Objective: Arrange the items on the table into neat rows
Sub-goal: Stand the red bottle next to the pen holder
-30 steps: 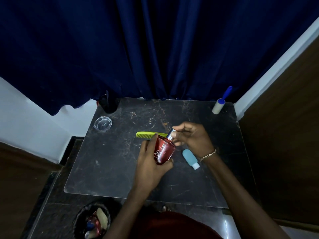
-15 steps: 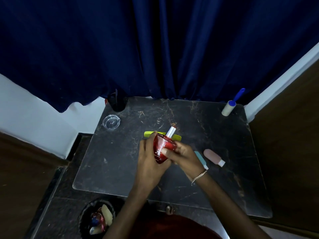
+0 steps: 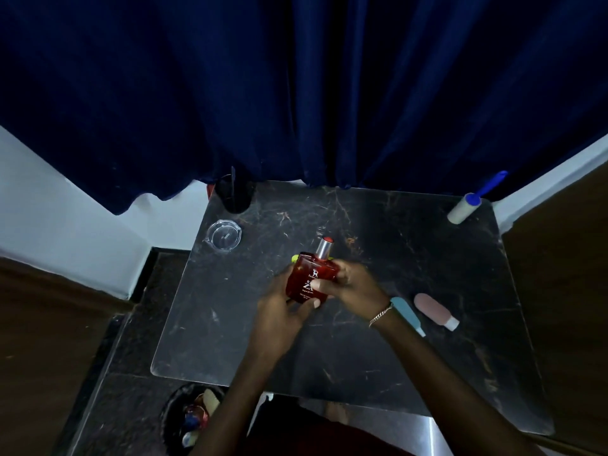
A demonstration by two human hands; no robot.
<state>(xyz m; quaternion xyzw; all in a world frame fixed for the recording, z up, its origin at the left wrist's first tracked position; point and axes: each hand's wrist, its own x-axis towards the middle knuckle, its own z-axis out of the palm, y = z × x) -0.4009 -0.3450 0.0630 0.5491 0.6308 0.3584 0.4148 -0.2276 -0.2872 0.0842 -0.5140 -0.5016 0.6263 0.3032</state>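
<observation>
Both hands hold a red perfume bottle with a silver neck and red tip, upright above the middle of the dark marble table. My left hand grips its lower left side and my right hand its right side. A yellow-green comb lies behind the bottle, almost fully hidden. To the right of my wrist lie a light blue tube and a pink tube with a white cap. A lint roller with a blue handle rests at the far right corner.
A clear glass ashtray and a dark cup sit at the table's far left corner. A dark blue curtain hangs behind. On the floor at the near left stands a round bin with several items.
The bottle has turned upright with its label facing me. My right hand moved from the cap to the bottle's side. The camera shifted, bringing the pink tube into view.
</observation>
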